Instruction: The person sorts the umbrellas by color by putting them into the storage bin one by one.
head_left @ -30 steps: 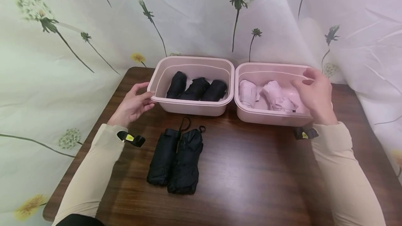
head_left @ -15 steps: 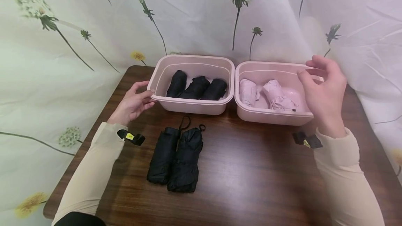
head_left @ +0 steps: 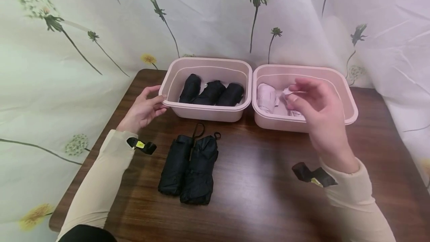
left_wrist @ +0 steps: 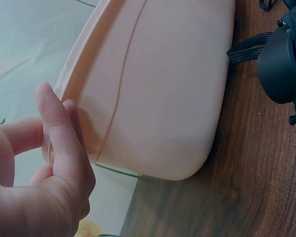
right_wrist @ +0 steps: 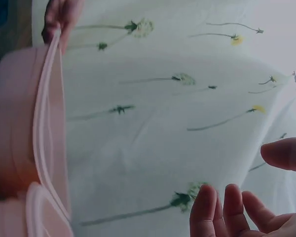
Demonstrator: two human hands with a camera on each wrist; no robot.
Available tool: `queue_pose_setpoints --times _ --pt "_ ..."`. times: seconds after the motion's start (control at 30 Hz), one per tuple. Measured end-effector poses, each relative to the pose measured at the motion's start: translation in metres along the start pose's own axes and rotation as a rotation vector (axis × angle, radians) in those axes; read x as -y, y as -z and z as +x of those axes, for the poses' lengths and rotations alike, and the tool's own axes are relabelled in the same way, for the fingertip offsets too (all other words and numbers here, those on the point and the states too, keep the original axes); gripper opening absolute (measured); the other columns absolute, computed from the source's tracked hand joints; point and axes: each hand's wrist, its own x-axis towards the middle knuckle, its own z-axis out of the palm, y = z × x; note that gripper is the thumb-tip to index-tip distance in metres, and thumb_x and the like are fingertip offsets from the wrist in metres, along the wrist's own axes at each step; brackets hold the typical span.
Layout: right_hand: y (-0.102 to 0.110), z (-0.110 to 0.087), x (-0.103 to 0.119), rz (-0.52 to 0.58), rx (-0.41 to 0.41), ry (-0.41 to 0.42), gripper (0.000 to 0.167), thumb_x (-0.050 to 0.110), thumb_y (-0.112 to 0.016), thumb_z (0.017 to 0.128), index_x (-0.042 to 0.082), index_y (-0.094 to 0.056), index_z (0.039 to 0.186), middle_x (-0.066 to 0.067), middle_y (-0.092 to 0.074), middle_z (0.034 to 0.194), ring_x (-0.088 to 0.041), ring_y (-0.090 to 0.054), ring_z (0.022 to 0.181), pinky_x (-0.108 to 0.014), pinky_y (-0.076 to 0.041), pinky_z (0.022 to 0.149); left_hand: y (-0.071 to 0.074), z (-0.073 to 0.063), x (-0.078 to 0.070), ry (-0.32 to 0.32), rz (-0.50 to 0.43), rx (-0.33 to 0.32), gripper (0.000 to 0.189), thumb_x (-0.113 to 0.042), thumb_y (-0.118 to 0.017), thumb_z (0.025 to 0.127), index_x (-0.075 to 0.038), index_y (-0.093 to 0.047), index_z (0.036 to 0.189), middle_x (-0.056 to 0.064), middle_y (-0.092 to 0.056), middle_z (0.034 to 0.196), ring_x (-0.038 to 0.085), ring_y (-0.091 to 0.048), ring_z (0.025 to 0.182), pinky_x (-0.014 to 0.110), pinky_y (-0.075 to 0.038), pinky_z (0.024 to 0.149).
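My left hand (head_left: 142,111) pinches the rim of the left pink plastic bin (head_left: 205,113) at its near-left corner; in the left wrist view the thumb and fingers (left_wrist: 64,143) lie either side of that rim. Inside sit three black folded umbrellas (head_left: 231,95). My right hand (head_left: 324,120), empty with fingers loosely bent, hovers over the right pink bin (head_left: 279,121). It partly covers one of the two pale pink folded umbrellas (head_left: 267,98) there. Two more black folded umbrellas (head_left: 174,163) lie side by side on the table before the left bin, wrist loops pointing away.
Both bins stand side by side near the back of the dark wooden table (head_left: 255,182). Behind them hangs a white cloth (head_left: 215,14) printed with dandelions. A black strap (head_left: 312,174) is on the right wrist, another on the left.
My right hand first drew back to the right from the right bin, then swung left over it and the pink umbrellas. The left hand has stayed at the left bin's rim.
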Motion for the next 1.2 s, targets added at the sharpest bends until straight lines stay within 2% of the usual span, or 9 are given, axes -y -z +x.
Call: queue_pose_setpoints --times 0.17,0.3,0.43,0.6,0.73,0.9,1.1,1.2 --pt "-0.011 -0.008 -0.016 -0.019 0.065 -0.104 0.031 -0.011 -0.057 0.089 0.008 -0.060 0.113 -0.006 -0.062 0.104 -0.013 -0.065 0.089 -0.026 -0.059 0.074 -0.002 0.002 0.000 0.012 0.001 -0.001 0.058 -0.017 -0.062 0.095 -0.026 -0.032 0.144 0.013 -0.045 0.120 0.011 -0.066 0.073 0.019 -0.058 0.067" --pt "-0.023 -0.013 -0.034 -0.128 0.114 -0.216 0.032 -0.006 -0.058 0.091 0.004 -0.054 0.121 -0.005 -0.059 0.108 -0.011 -0.064 0.090 -0.025 -0.058 0.077 -0.002 0.003 0.000 0.021 -0.001 -0.001 0.058 -0.017 -0.060 0.095 -0.027 -0.031 0.145 0.013 -0.044 0.121 0.012 -0.065 0.073 0.019 -0.058 0.067" --pt "-0.038 -0.019 -0.064 -0.243 0.189 -0.312 0.038 -0.001 -0.060 0.091 -0.001 -0.049 0.128 -0.011 -0.058 0.111 -0.015 -0.064 0.092 -0.028 -0.058 0.078 -0.002 0.004 0.000 0.014 -0.006 0.004 0.058 -0.016 -0.060 0.096 -0.027 -0.031 0.145 0.014 -0.043 0.122 0.013 -0.065 0.073 0.019 -0.057 0.066" --pt "-0.059 -0.031 -0.105 -0.284 0.224 -0.424 0.042 0.006 -0.064 0.090 0.001 -0.048 0.129 -0.020 -0.059 0.117 -0.027 -0.063 0.097 -0.036 -0.058 0.078 -0.003 0.002 0.001 0.003 -0.018 0.016 0.058 -0.016 -0.061 0.095 -0.026 -0.031 0.144 0.012 -0.044 0.119 0.012 -0.064 0.072 0.018 -0.057 0.065" --pt "-0.072 -0.042 -0.132 -0.367 0.254 -0.513 0.050 0.016 -0.069 0.088 0.006 -0.046 0.131 -0.019 -0.058 0.120 -0.021 -0.063 0.089 -0.040 -0.058 0.075 -0.002 0.002 0.002 0.003 -0.013 0.011 0.059 -0.017 -0.062 0.094 -0.026 -0.031 0.144 0.013 -0.044 0.119 0.012 -0.064 0.072 0.018 -0.057 0.065" --pt "-0.082 -0.051 -0.153 -0.586 0.362 -0.502 0.067 0.033 -0.072 0.085 0.005 -0.041 0.138 -0.015 -0.057 0.121 -0.019 -0.058 0.083 -0.032 -0.051 0.071 -0.001 0.002 0.002 -0.002 -0.017 0.005 0.058 -0.016 -0.061 0.095 -0.026 -0.032 0.144 0.014 -0.045 0.119 0.012 -0.064 0.071 0.018 -0.057 0.064" --pt "-0.098 -0.062 -0.167 -0.814 0.481 -0.461 0.092 0.052 -0.069 0.083 0.001 -0.026 0.147 -0.024 -0.041 0.135 -0.034 -0.053 0.118 -0.043 -0.046 0.101 0.000 0.003 0.002 0.003 -0.015 -0.001 0.057 -0.014 -0.060 0.095 -0.025 -0.032 0.144 0.013 -0.044 0.118 0.012 -0.064 0.071 0.018 -0.057 0.064" --pt "-0.106 -0.068 -0.171 -0.857 0.510 -0.460 0.100 0.056 -0.068 0.082 0.001 -0.019 0.150 -0.029 -0.035 0.139 -0.040 -0.050 0.123 -0.045 -0.045 0.103 0.001 0.003 0.002 0.000 -0.006 0.001 0.057 -0.014 -0.060 0.096 -0.026 -0.031 0.144 0.013 -0.044 0.119 0.013 -0.064 0.073 0.018 -0.057 0.065"
